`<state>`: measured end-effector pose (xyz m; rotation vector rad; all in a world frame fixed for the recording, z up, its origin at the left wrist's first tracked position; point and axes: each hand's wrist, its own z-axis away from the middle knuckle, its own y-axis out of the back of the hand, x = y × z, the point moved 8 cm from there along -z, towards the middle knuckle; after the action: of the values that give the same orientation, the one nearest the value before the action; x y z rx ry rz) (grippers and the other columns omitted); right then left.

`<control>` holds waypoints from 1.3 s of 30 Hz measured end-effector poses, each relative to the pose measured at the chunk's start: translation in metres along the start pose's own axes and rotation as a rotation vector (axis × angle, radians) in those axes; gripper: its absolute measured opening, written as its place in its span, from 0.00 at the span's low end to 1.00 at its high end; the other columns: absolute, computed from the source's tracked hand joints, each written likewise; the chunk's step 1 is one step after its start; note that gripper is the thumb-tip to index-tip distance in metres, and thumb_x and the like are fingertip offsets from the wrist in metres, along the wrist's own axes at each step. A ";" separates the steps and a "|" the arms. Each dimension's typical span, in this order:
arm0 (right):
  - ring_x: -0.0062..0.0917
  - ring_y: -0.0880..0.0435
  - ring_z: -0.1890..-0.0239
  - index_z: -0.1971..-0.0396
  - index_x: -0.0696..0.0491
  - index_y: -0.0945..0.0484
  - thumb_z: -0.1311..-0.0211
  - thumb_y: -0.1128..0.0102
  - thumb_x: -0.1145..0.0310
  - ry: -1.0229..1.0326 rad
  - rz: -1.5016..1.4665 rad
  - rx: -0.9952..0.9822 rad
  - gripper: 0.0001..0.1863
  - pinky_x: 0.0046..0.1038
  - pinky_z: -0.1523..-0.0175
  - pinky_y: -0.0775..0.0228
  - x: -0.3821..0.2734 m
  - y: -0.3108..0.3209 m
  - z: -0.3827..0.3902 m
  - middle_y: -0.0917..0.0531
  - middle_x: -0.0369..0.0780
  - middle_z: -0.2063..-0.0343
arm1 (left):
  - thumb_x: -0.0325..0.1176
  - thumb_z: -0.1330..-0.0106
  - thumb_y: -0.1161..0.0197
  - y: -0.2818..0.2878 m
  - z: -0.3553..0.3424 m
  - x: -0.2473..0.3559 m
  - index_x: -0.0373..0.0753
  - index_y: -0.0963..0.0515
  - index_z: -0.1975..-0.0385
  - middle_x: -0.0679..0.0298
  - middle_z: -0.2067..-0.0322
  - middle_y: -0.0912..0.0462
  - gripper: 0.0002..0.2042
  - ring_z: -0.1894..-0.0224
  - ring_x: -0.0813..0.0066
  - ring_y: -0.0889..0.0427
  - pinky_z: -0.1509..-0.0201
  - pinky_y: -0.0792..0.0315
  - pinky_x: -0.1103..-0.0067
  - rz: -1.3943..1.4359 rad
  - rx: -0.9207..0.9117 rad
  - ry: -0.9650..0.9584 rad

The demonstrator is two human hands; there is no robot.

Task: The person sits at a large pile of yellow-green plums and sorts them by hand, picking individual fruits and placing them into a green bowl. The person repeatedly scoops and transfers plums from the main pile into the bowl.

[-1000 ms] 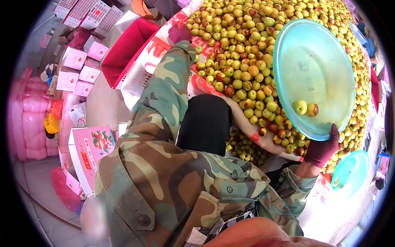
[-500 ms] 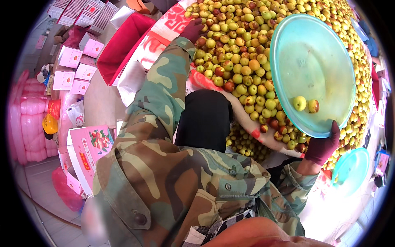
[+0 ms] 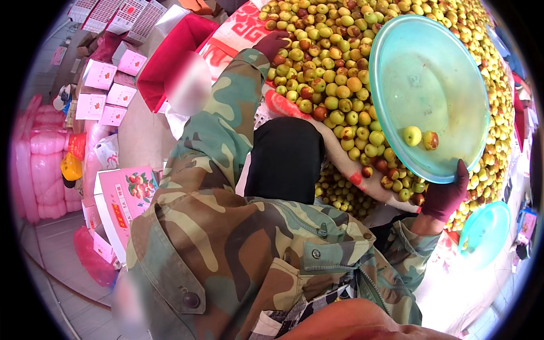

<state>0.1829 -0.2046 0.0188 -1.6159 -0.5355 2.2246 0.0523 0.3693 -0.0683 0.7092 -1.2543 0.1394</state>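
Observation:
A large heap of yellow-green and reddish-brown jujubes [image 3: 334, 73] spreads in front of me. My right hand [image 3: 445, 195], in a dark red glove, grips the lower rim of a round turquoise plastic basin [image 3: 419, 102]. The basin tilts over the heap, and two jujubes [image 3: 420, 137] lie inside it near its lower side. My left hand [image 3: 273, 44], gloved alike, reaches to the heap's left edge, its fingers stretched out over the jujubes there. Its fingertips show only in part; nothing held is visible.
Pink-and-white cartons [image 3: 107, 93] and a red-lined box [image 3: 164, 68] stand to the left. A larger pink fruit carton [image 3: 127, 201] sits nearer me. Another turquoise basin [image 3: 484, 235] lies at the right. A red-and-white cloth [image 3: 283, 105] edges the heap.
The left hand has shifted slightly right and down along the heap's edge. The basin stays in my right hand, with the same two jujubes inside. The whole view has moved a little.

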 end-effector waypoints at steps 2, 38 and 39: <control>0.35 0.26 0.40 0.43 0.62 0.30 0.35 0.44 0.66 -0.012 -0.013 0.027 0.23 0.38 0.31 0.39 0.000 -0.002 0.003 0.23 0.46 0.45 | 0.39 0.31 0.44 -0.012 0.013 0.024 0.39 0.31 0.37 0.57 0.43 0.26 0.24 0.45 0.67 0.24 0.44 0.28 0.73 -0.140 -0.056 0.151; 0.29 0.21 0.52 0.50 0.64 0.27 0.29 0.51 0.64 0.071 0.152 -0.003 0.18 0.32 0.44 0.28 0.004 -0.014 0.007 0.21 0.44 0.54 | 0.39 0.43 0.34 0.054 -0.014 0.021 0.46 0.21 0.47 0.53 0.51 0.19 0.21 0.48 0.57 0.20 0.45 0.26 0.67 -0.371 0.454 -0.152; 0.29 0.21 0.52 0.51 0.64 0.27 0.29 0.51 0.64 0.063 0.153 -0.009 0.18 0.31 0.44 0.28 0.006 -0.016 0.006 0.21 0.44 0.54 | 0.36 0.47 0.32 0.059 -0.028 0.007 0.43 0.20 0.52 0.53 0.54 0.19 0.20 0.51 0.57 0.19 0.48 0.24 0.68 -0.401 0.493 -0.239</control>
<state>0.1766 -0.1883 0.0236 -1.7800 -0.4174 2.2724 0.0496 0.4292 -0.0407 1.4236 -1.2881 0.0313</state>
